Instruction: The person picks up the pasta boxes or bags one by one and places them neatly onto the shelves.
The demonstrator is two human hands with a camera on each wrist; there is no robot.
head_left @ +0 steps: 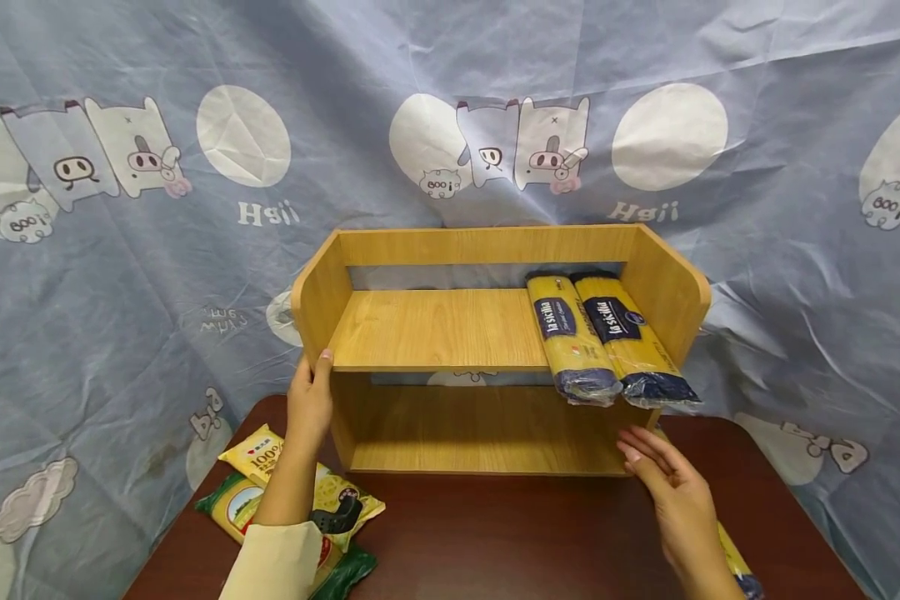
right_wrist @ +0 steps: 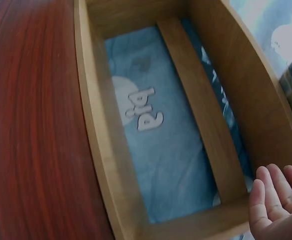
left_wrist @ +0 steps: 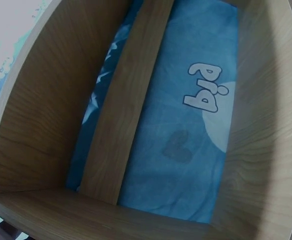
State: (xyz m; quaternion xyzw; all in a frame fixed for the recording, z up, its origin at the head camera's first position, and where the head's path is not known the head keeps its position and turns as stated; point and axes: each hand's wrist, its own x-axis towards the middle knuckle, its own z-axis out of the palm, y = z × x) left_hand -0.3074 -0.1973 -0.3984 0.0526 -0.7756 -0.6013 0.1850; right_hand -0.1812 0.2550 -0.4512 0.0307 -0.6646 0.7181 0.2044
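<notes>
A two-tier wooden shelf (head_left: 442, 329) stands on the dark red table. My left hand (head_left: 311, 400) grips its left side panel at the height of the upper board, thumb at the front edge. Low on the right side, my right hand (head_left: 671, 492) has its fingertips at the panel's front edge; in the right wrist view its fingers (right_wrist: 270, 192) are extended beside the wood. Two packs of spaghetti, one inner (head_left: 566, 333) and one outer (head_left: 630, 337), lie side by side at the right end of the upper board, their ends jutting past its front edge.
Left of the shelf, a yellow pasta bag (head_left: 348, 504) lies over green-and-yellow pasta bags (head_left: 232, 504), partly behind my left forearm. Another spaghetti pack (head_left: 735, 558) lies on the table (head_left: 495, 533) by my right forearm. A patterned blue cloth (head_left: 375, 167) hangs behind.
</notes>
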